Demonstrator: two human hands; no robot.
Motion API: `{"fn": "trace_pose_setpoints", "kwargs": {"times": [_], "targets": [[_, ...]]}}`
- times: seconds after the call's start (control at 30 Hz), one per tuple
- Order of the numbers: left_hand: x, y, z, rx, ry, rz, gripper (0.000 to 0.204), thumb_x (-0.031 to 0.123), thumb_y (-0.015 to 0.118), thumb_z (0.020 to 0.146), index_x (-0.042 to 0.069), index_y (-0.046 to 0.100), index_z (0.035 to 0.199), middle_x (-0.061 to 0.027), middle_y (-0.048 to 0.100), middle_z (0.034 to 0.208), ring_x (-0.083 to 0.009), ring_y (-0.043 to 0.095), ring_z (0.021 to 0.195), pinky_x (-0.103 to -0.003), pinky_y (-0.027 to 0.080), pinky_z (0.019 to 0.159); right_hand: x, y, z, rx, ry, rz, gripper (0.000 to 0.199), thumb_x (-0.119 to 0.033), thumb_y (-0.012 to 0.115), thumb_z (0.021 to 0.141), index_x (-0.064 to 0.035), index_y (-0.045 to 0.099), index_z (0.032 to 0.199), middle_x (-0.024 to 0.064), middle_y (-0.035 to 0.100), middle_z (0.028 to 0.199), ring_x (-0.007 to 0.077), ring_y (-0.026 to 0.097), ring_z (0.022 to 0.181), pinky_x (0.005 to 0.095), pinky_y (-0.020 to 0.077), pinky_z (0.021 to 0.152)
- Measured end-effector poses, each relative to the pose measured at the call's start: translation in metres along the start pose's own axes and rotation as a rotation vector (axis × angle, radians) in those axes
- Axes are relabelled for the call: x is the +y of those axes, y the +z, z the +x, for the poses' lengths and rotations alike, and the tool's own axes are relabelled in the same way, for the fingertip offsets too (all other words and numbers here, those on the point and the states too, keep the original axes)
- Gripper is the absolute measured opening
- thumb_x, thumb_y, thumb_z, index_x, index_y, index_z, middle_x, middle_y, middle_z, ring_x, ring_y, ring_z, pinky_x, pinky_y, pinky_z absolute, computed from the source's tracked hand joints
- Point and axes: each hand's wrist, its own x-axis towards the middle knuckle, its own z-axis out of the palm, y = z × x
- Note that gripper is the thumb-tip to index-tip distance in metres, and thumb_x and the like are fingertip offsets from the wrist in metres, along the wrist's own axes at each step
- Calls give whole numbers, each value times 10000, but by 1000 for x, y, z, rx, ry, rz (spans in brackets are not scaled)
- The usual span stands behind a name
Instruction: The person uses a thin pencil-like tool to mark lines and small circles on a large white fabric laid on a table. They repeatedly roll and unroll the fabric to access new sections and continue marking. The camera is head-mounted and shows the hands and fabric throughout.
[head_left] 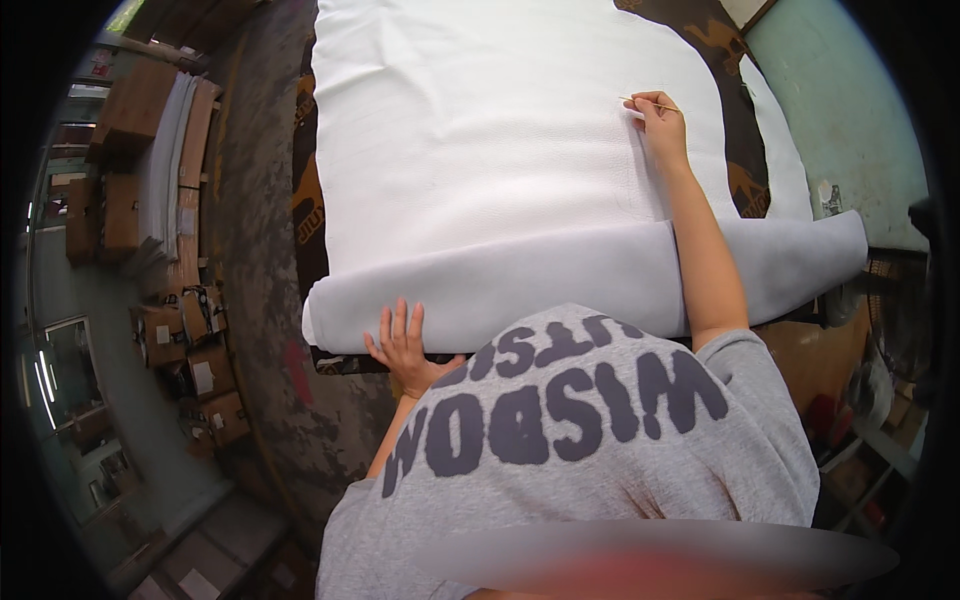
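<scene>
A large white sheet (500, 120), grained like leather, lies spread over the table. Its near end is turned over into a thick grey-white roll (510, 285) along the table's near edge. My left hand (402, 345) rests on the left part of this roll, fingers spread and nothing in them. Farther out, at the right side of the sheet, my right hand (660, 125) pinches a thin yellowish stick (640, 101); its pointed end is close to the white surface. Whether the tip touches cannot be made out. My right forearm reaches across the roll.
Dark brown patterned cloth (745, 165) shows under the sheet, with another white piece (780, 150) at the right. Cardboard boxes (135, 110) stack along the left, past a worn floor (262, 150). A pale green surface (840, 90) stands at the far right.
</scene>
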Motion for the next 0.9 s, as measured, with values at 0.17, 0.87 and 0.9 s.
{"fn": "trace_pose_setpoints", "kwargs": {"times": [0.17, 0.87, 0.9], "targets": [[-2, 1, -2, 7, 2, -6, 960, 809, 626, 704, 175, 544, 1421, -83, 504, 1483, -308, 366, 1421, -613, 45, 1184, -4, 33, -4, -184, -74, 52, 143, -142, 578, 986, -53, 674, 1043, 58, 734, 1018, 147, 693, 1019, 286, 517, 859], [-1, 4, -1, 54, 17, 3, 980, 886, 507, 733, 196, 546, 1429, -61, 506, 1486, -296, 383, 1407, -600, 61, 1186, -19, 100, -49, -377, -107, -294, 171, -186, 599, 954, -42, 686, 986, 97, 727, 975, 188, 693, 904, 318, 527, 811], [0, 2, -6, 48, 18, 13, 984, 887, 507, 730, 196, 544, 1431, -60, 504, 1488, -298, 384, 1407, -601, 60, 1186, -18, 96, -47, -383, -21, -192, 164, -175, 594, 963, -41, 683, 994, 84, 728, 987, 170, 693, 918, 308, 528, 813]]}}
